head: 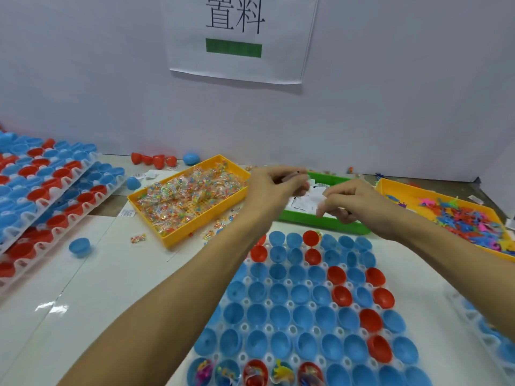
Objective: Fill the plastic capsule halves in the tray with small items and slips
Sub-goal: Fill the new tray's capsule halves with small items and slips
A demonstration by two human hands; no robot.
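A clear tray (434, 285) in front of me holds rows of blue and red capsule halves (301, 319). Several in the nearest row contain colourful small items (281, 371); the rest look empty. Both hands hover over the green bin (320, 220) of white paper slips (305, 203). My left hand (274, 188) has its fingers curled and seems to hold a small bunch of slips. My right hand (351, 200) pinches a white slip between thumb and fingertips.
A yellow bin (192, 199) of small candy packets sits to the left, another yellow bin (459, 215) of colourful plastic figures to the right. Stacked filled trays (41, 196) lie far left. Loose capsule halves (79, 246) and packets dot the white table. A wall stands behind.
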